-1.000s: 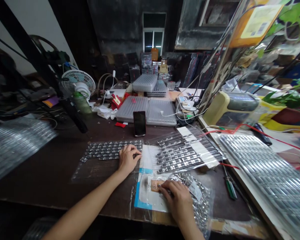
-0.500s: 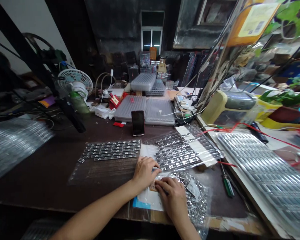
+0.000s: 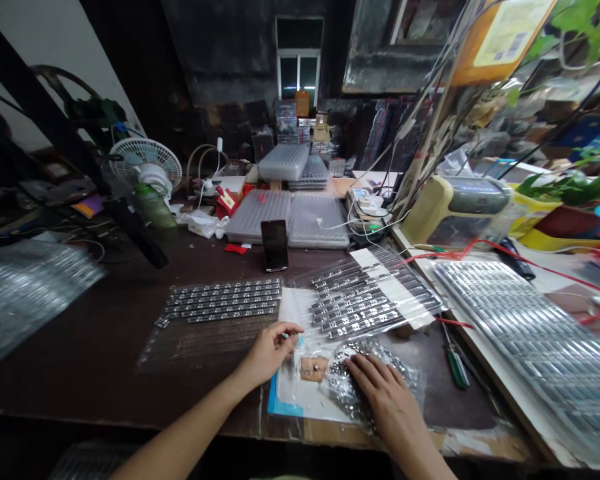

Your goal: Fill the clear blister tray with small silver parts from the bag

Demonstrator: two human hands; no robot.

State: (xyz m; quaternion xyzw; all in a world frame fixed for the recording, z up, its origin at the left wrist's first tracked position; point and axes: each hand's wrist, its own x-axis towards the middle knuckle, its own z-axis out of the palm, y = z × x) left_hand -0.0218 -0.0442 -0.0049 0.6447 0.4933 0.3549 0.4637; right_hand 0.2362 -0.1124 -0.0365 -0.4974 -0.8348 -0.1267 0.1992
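Observation:
My left hand (image 3: 271, 350) is over the left edge of a white sheet with a blue border (image 3: 285, 405). Its index finger reaches forward, and a small gap separates it from the thumb; I see nothing held there. Flat on a clear plastic bag of small shiny metal parts (image 3: 341, 380) lies my right hand (image 3: 383, 387), fingers stretched over the parts. Between the hands, a small brown piece (image 3: 313, 369) with a tiny metal part on it rests on the sheet. Beyond them is a clear tray with rows of metal pieces (image 3: 355, 307), crossed by a white strip (image 3: 395, 290).
Left of my hands lies another partly filled clear tray (image 3: 225, 300). A phone (image 3: 275, 245) stands upright behind. A green-handled screwdriver (image 3: 457, 365) lies to the right, near stacked clear trays (image 3: 530, 347). A fan (image 3: 147, 167) stands at the back left.
My left hand has drawn back to the left, away from the tray's corner. My right hand has moved right, off the brown piece and onto the bag, its fingers spreading out.

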